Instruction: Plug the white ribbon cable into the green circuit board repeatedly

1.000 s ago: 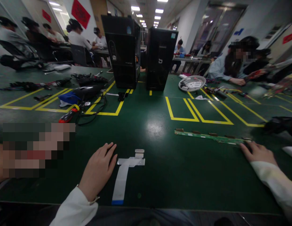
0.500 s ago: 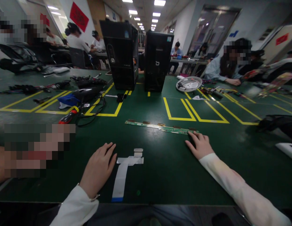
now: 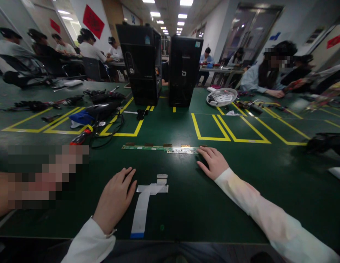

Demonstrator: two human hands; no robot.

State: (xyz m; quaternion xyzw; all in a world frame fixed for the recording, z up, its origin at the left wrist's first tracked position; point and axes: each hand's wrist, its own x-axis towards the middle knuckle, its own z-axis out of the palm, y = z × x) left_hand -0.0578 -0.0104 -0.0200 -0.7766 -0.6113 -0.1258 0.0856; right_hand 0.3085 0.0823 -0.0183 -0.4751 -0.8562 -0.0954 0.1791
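Note:
A long, narrow green circuit board [image 3: 150, 148] with several brownish-gold flex tabs along its far edge lies flat on the table. My right hand [image 3: 213, 160] rests over its right end, fingertips touching it and the thumb held apart. That end is partly hidden under the fingers. Nearer to me lies a white flat ribbon cable [image 3: 141, 213], folded crosswise, with a blue end and a connector at the far side. Just left of the cable, my left hand [image 3: 115, 197] lies flat on the table with its fingers stretched out, holding nothing.
Two black computer towers [image 3: 139, 69] stand at the back. A white basket [image 3: 221, 97] sits right of them. Several cables [image 3: 104, 96] and a blue-and-black item lie left. Another person's hand, blurred out, is near a red-and-black tool handle [image 3: 80, 137]. Yellow tape marks the table [image 3: 180, 208].
My right hand has moved left, and the circuit board has slid left with it, lying more level across the view. My left hand and the ribbon cable have stayed in place.

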